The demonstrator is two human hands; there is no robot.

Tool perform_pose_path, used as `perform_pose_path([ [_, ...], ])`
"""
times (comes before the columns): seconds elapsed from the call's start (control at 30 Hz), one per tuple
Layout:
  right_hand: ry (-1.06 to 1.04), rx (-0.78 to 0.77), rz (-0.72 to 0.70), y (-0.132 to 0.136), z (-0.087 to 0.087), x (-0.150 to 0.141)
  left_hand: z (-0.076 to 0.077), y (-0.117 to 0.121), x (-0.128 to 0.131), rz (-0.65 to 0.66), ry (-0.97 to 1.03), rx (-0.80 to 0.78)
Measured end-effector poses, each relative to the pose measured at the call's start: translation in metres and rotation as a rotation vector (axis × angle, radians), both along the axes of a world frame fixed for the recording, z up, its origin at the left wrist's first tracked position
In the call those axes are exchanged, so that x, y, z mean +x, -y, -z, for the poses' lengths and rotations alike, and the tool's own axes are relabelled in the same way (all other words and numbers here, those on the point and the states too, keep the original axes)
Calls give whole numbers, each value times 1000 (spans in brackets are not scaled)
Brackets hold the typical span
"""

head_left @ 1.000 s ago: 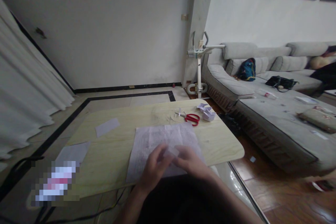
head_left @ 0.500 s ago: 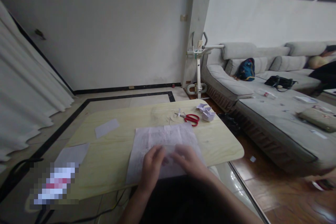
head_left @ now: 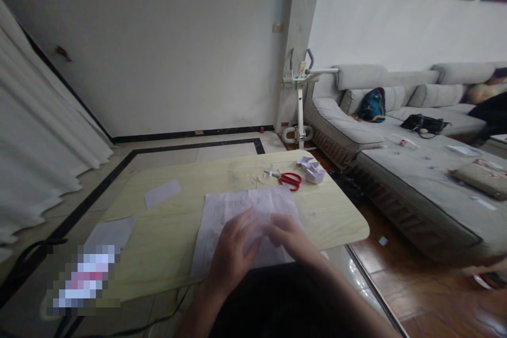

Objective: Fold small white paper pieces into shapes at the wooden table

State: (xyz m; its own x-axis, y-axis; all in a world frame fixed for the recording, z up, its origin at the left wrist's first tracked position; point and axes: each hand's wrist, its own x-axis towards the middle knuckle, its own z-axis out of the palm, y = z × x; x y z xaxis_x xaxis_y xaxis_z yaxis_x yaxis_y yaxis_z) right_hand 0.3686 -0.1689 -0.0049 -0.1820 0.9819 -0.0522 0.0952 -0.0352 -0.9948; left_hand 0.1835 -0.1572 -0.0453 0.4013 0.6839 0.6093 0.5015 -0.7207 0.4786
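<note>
On the desk (head_left: 332, 216), near its front edge, lies our printed sheet (head_left: 255, 199), with our left hand (head_left: 233, 245) and right hand (head_left: 288, 232) half-curled over it; too blurry to tell if they're gripping anything. Probably light, floppy and easy to tear, so we'd pinch opposite edges. Looks whitish, faintly creased, greyish print.

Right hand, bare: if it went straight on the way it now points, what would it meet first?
Probably the bare left hand: the bare right hand points leftward toward it, over the large pale rectangular paper sheet. Blur between the hands leaves depth, and anything held there, unclear.
</note>
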Motion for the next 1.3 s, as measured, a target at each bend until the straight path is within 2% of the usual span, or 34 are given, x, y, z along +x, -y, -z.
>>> perform_pose_path([
  [0.1,-27,18,-50,1,-3,1,0,2,5,-21,127,-90],
  [0.17,0,54,-39,1,-3,3,-4,5,7,-67,271,-252],
  [0.3,183,301,142,3,-1,5,-16,10,12,-154,546,-639],
  [0.4,253,450,75,8,-2,5,-20,10,15,-137,643,-754],
  [0.47,272,475,4,10,-4,3,-20,10,16,-123,671,-794],
  [0.67,320,505,-66,10,-4,2,-20,6,15,-138,694,-859],
  [1.0,369,542,-67,10,-3,2,-20,8,14,-86,695,-841],
  [1.3,415,543,-44,10,0,0,-15,7,13,-118,631,-825],
])
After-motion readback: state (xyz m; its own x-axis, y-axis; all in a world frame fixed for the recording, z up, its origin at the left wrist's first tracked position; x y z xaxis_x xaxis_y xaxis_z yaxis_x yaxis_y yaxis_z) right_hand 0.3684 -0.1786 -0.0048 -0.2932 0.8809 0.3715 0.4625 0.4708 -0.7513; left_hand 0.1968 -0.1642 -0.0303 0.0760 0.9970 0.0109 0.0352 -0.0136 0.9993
